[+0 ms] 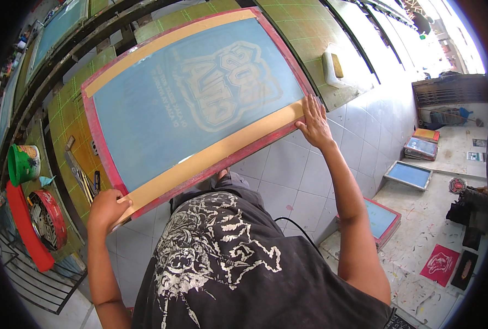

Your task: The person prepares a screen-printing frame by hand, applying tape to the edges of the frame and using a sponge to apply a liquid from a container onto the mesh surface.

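Note:
A large screen printing frame (241, 155) with a reddish-pink rim lies tilted across the green printing tables before me. Its blue mesh (139, 126) carries a pale lettered design, and tan tape (238, 134) runs along the near and far sides. At the near left corner, my left hand (108, 209) is closed on the frame, thumb on top. My right hand (316, 125) lies on the near right corner, fingers stretched out flat over the tape and rim. The frame hides part of the tables beneath it.
Left of the frame are a green tub (23, 164), a round red tin (49, 219), a red strip (27, 230) and several tools (82, 178). A white container (334, 66) with a sponge stands at the far right. More screens (408, 175) lie on the bench at right.

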Demonstrator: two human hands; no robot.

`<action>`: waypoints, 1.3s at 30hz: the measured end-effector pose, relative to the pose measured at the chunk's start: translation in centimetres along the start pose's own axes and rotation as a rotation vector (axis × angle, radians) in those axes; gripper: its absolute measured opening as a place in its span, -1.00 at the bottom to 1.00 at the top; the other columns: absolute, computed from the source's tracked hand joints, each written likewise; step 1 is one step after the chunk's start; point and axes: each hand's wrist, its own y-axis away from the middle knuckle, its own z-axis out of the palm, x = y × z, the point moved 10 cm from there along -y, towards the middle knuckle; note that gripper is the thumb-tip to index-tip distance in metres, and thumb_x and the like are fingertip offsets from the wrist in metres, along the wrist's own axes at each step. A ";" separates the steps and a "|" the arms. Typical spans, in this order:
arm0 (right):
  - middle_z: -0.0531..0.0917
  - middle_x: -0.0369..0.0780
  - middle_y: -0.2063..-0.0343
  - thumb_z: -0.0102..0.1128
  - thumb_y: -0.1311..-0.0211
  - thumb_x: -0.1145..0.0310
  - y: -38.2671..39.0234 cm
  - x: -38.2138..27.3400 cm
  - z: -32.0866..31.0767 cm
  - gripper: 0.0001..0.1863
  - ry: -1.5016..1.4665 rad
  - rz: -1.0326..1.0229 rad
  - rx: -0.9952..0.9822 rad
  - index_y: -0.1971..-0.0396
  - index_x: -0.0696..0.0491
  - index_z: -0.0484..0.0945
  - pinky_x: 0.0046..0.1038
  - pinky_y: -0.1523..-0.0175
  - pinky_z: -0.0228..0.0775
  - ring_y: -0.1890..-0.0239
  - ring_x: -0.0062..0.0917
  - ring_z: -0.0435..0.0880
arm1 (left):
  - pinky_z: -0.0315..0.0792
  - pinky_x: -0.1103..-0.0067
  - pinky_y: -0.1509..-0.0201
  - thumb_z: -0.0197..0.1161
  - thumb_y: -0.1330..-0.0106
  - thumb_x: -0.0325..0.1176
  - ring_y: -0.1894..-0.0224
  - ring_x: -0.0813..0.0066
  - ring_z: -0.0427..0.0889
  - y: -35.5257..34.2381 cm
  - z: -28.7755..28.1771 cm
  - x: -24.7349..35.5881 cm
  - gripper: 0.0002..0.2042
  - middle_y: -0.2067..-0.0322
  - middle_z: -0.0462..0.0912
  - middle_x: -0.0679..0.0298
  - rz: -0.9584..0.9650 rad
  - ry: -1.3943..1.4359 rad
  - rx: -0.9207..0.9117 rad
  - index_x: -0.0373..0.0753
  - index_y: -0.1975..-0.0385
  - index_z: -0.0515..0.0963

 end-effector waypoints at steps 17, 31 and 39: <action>-0.10 -0.04 -0.52 -0.29 -0.49 -0.21 -0.9 1.9 -1.3 -0.12 -0.208 0.121 0.067 -0.50 0.15 -0.17 -0.20 -0.58 -0.42 -0.57 -0.28 -0.21 | 0.51 0.24 0.17 0.39 -0.06 -0.07 0.30 -0.03 0.68 -0.2 0.1 0.0 -0.63 0.39 0.69 -0.07 0.036 -0.031 -0.002 -0.32 0.39 0.70; -0.07 0.06 -0.50 -0.17 -0.29 -0.43 -0.7 -2.8 0.5 0.12 0.028 0.064 -0.067 -0.48 0.24 -0.15 -0.08 -0.57 -0.37 -0.57 -0.18 -0.23 | 0.51 0.24 0.17 0.40 -0.08 -0.06 0.30 -0.02 0.68 0.0 -0.2 0.3 -0.63 0.41 0.69 -0.06 0.058 -0.020 0.010 -0.32 0.39 0.71; -0.08 0.08 -0.50 -0.05 -0.19 -0.43 1.3 -13.0 0.8 0.19 -0.022 -0.007 -0.026 -0.47 0.26 -0.15 -0.06 -0.56 -0.32 -0.56 -0.11 -0.21 | 0.50 0.24 0.17 0.40 -0.08 -0.06 0.29 -0.02 0.68 -0.1 0.0 0.2 -0.63 0.40 0.69 -0.06 0.043 -0.020 -0.007 -0.31 0.38 0.71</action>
